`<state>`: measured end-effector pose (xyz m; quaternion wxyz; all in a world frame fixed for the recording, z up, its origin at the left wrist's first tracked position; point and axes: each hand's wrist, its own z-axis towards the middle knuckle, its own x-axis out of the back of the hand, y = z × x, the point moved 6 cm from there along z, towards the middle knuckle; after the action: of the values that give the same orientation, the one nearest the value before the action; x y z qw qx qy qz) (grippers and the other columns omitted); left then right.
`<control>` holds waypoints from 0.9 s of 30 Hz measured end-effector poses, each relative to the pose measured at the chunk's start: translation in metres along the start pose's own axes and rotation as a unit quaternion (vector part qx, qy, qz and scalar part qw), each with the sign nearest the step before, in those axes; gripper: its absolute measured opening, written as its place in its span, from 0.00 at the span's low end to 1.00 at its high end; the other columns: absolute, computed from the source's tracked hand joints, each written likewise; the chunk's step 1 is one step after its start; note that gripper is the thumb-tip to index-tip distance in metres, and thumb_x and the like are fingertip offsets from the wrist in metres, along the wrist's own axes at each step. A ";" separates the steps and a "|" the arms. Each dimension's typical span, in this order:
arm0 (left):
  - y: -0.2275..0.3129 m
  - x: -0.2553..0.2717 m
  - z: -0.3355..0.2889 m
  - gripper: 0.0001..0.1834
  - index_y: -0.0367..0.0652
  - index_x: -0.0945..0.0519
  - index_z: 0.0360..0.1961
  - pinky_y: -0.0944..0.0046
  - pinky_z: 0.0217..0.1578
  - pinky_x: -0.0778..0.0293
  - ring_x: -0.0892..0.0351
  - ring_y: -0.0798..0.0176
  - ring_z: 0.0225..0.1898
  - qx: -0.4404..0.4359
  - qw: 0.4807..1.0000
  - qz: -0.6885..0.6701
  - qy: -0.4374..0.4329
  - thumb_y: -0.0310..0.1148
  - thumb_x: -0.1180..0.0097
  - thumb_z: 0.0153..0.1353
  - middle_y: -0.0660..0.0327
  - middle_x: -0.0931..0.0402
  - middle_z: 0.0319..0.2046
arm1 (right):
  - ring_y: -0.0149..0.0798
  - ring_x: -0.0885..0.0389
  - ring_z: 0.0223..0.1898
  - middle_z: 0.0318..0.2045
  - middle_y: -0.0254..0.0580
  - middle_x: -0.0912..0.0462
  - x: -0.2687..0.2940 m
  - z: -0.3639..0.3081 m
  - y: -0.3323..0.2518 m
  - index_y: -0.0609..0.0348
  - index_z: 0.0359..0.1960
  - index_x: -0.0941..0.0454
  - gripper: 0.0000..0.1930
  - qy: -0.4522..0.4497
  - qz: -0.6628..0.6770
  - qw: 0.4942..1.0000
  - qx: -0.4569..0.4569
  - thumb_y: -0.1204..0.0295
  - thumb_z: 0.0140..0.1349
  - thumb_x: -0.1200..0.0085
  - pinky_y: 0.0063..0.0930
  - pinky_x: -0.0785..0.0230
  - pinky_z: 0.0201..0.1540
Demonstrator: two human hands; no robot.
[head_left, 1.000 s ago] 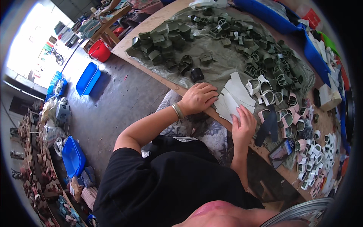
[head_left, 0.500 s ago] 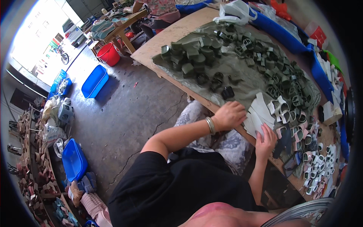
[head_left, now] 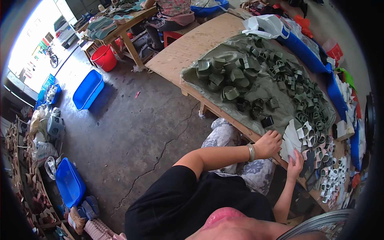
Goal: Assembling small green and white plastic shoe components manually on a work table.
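Observation:
Thin flat white pieces (head_left: 292, 136) lie overlapped in a fan at the table's near edge. My left hand (head_left: 269, 144) is at their left side, fingers curled together; anything pinched in them is too small to make out. On the lower end of the white pieces rests my right hand (head_left: 295, 164), its thumb and fingers stretched out and apart. A small black block (head_left: 267, 121) sits just beyond my left hand. To the right of the fan are white strap-like loops (head_left: 307, 134).
Dark green curved bands (head_left: 236, 76) are heaped on a green cloth (head_left: 276, 114) over the wooden table (head_left: 176, 64). Blue trays (head_left: 308, 52) line its far side. On the floor stand a red bucket (head_left: 104, 59) and blue tubs (head_left: 89, 91). Another person (head_left: 174, 20) sits beyond.
The view has shifted, so the table and both hands appear lower and farther right. Both hands stay by the white pieces; the left fingers remain curled at their edge.

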<state>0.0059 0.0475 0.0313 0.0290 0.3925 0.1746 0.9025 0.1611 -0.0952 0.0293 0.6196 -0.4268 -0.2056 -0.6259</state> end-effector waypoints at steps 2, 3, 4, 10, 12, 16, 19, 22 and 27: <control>-0.003 -0.001 -0.002 0.16 0.39 0.22 0.35 0.60 0.45 0.35 0.31 0.56 0.44 -0.002 1.000 0.005 0.000 0.42 0.42 0.55 0.58 0.29 0.36 | 0.49 0.23 0.51 0.48 0.45 0.19 -0.007 0.004 -0.003 0.62 0.47 0.23 0.17 -0.003 -0.016 1.000 0.015 0.75 0.55 0.41 0.40 0.36 0.57; -0.005 -0.002 -0.003 0.16 0.39 0.22 0.35 0.60 0.45 0.35 0.31 0.56 0.44 0.001 1.000 0.009 -0.001 0.42 0.42 0.55 0.57 0.29 0.36 | 0.49 0.23 0.51 0.48 0.46 0.20 -0.010 0.005 -0.005 0.62 0.48 0.23 0.17 -0.005 -0.029 0.999 0.028 0.74 0.55 0.41 0.40 0.36 0.57; -0.007 -0.002 -0.004 0.17 0.38 0.22 0.35 0.59 0.45 0.35 0.32 0.56 0.45 0.004 1.000 0.013 -0.002 0.42 0.42 0.55 0.57 0.29 0.36 | 0.49 0.23 0.51 0.48 0.46 0.20 -0.010 0.007 -0.006 0.62 0.48 0.23 0.17 -0.004 -0.029 0.999 0.029 0.74 0.55 0.41 0.40 0.36 0.57; -0.003 -0.004 -0.004 0.16 0.39 0.21 0.34 0.59 0.45 0.36 0.33 0.56 0.43 -0.019 1.000 0.022 -0.011 0.43 0.43 0.54 0.57 0.29 0.35 | 0.50 0.24 0.52 0.49 0.46 0.20 -0.009 -0.002 0.005 0.62 0.48 0.23 0.17 -0.001 -0.061 0.998 0.026 0.72 0.55 0.41 0.40 0.37 0.58; -0.001 -0.007 -0.007 0.16 0.39 0.21 0.32 0.59 0.44 0.37 0.33 0.56 0.43 -0.010 1.000 0.014 -0.009 0.43 0.43 0.54 0.58 0.29 0.35 | 0.50 0.24 0.52 0.49 0.45 0.20 -0.010 0.000 0.000 0.62 0.48 0.23 0.17 -0.008 -0.069 0.997 0.027 0.72 0.55 0.41 0.40 0.37 0.58; -0.004 -0.008 -0.009 0.15 0.40 0.21 0.32 0.59 0.43 0.37 0.33 0.56 0.43 -0.012 1.000 0.001 -0.001 0.42 0.44 0.53 0.58 0.29 0.35 | 0.50 0.24 0.52 0.49 0.45 0.20 -0.011 0.004 -0.003 0.61 0.47 0.23 0.17 -0.013 -0.088 0.996 0.029 0.72 0.55 0.41 0.41 0.38 0.58; 0.000 -0.006 -0.005 0.14 0.41 0.21 0.32 0.59 0.43 0.37 0.33 0.56 0.42 -0.023 0.999 0.014 -0.029 0.42 0.45 0.54 0.58 0.29 0.34 | 0.49 0.24 0.52 0.48 0.44 0.20 -0.007 -0.004 0.003 0.60 0.46 0.23 0.17 0.005 -0.112 0.993 0.039 0.73 0.53 0.41 0.41 0.37 0.57; -0.005 -0.009 -0.006 0.14 0.42 0.20 0.32 0.57 0.42 0.36 0.32 0.56 0.43 -0.015 0.999 0.012 -0.029 0.42 0.46 0.55 0.58 0.28 0.35 | 0.49 0.26 0.52 0.48 0.41 0.20 -0.010 0.003 -0.006 0.58 0.44 0.22 0.16 0.023 -0.127 0.989 0.067 0.72 0.52 0.39 0.41 0.37 0.57; -0.007 -0.006 -0.004 0.13 0.42 0.22 0.33 0.57 0.44 0.35 0.31 0.55 0.43 -0.011 1.000 0.001 -0.008 0.41 0.44 0.55 0.58 0.28 0.35 | 0.47 0.26 0.44 0.40 0.39 0.23 -0.002 0.011 -0.026 0.56 0.41 0.19 0.16 0.058 -0.134 0.988 0.057 0.69 0.48 0.36 0.42 0.36 0.51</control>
<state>0.0064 0.0521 0.0224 0.0342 0.3995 0.1638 0.9013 0.1394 -0.0814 0.0410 0.5646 -0.3226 -0.2602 -0.7138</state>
